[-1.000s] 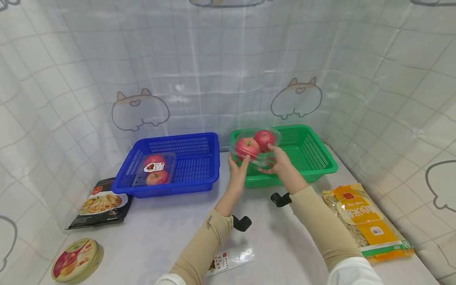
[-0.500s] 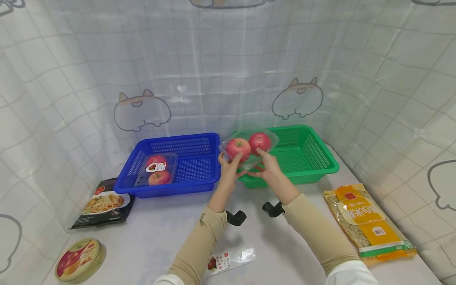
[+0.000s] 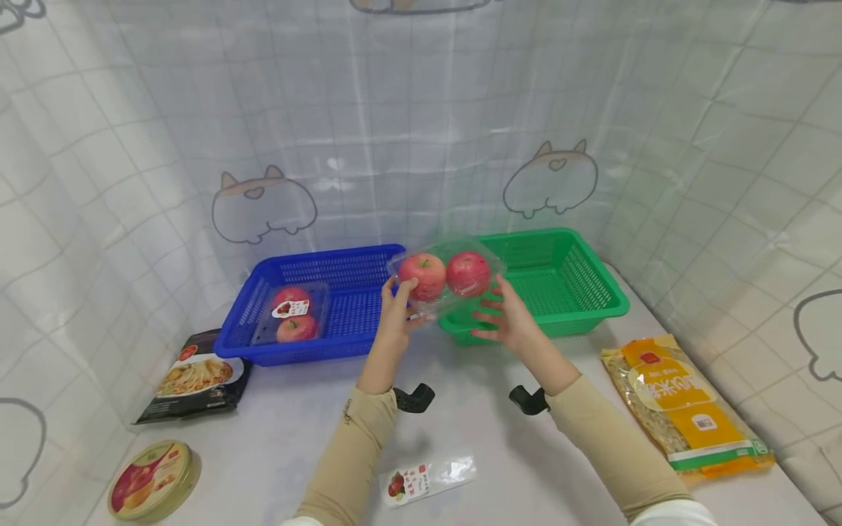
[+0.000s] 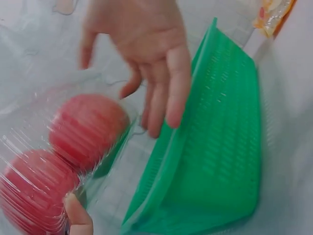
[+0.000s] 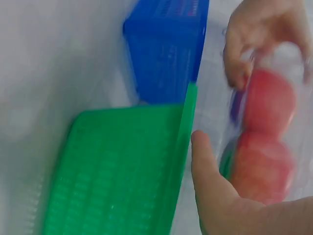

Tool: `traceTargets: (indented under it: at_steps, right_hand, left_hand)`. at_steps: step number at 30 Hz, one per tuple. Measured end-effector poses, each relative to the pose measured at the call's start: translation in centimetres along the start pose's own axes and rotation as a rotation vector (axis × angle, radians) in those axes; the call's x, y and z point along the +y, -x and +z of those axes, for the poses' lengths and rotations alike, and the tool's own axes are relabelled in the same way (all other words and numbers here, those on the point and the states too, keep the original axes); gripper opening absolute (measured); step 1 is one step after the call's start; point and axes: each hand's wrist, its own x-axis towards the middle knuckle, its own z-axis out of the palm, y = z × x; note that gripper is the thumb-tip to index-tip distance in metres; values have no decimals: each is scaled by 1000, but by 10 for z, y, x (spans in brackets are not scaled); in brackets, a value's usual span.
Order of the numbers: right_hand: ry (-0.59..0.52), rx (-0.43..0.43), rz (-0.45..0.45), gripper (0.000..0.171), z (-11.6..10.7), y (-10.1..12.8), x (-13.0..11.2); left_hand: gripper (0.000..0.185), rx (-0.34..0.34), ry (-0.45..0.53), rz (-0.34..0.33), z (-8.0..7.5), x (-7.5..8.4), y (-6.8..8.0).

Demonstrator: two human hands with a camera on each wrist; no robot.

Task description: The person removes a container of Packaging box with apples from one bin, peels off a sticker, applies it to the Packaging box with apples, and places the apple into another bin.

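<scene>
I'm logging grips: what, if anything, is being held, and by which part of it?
The left hand holds a clear, rectangular plastic box of two round red apples by its left end; the right hand holds nothing.

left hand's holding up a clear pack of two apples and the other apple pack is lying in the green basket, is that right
Not quite: the other apple pack lies in the blue basket, not the green basket, as the head view shows. The left hand is indeed holding up a clear pack of two apples.
</scene>
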Motion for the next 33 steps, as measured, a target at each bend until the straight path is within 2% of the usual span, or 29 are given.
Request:
traceTargets:
  at_steps: [3, 6, 11, 15, 20, 28, 33]
  right_hand:
    - [-24, 19, -22, 73, -9, 0, -4]
    - [0, -2, -36, 75, -14, 1, -11]
    - [176, -59, -92, 72, -13, 8, -14]
    - [272, -66, -120, 53, -10, 12, -9]
    - [258, -79, -130, 33, -10, 18, -1]
    - [257, -85, -124, 44, -11, 30, 12]
    - [289, -95, -120, 56, -12, 40, 22]
  left_hand:
    - [73, -34, -15, 1, -7, 3, 5]
    - [73, -74, -23, -3, -13, 6, 10]
    - [71, -130, -15, -20, -25, 8, 25]
    - [67, -153, -28, -26, -34, 7, 35]
    - [65, -163, -48, -39, -44, 6, 41]
    - [65, -179, -146, -48, -56, 2, 51]
    - [65, -224, -193, -62, -67, -3, 62]
